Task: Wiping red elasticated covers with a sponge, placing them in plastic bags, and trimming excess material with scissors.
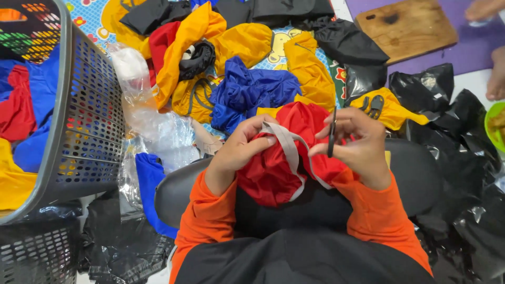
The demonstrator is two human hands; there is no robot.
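Your left hand (239, 150) grips the red cloth bag (279, 158) bunched over your lap, fingers closed on its fabric and the grey strap (286, 142). Your right hand (357, 147) pinches the strap's other side and clasps small dark scissors (332, 134) upright. Yellow and blue bags (247, 92) lie just beyond; a grey basket (84, 121) stands at your left.

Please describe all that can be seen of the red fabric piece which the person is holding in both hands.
The red fabric piece is a crumpled, slightly shiny, thin cloth bundle, bunched over the person's lap. A grey strap runs across it and loops down its right side. The left hand grips its upper left edge and pinches the strap; the right hand holds its right side along with small dark scissors. Its full shape is hidden in the folds.
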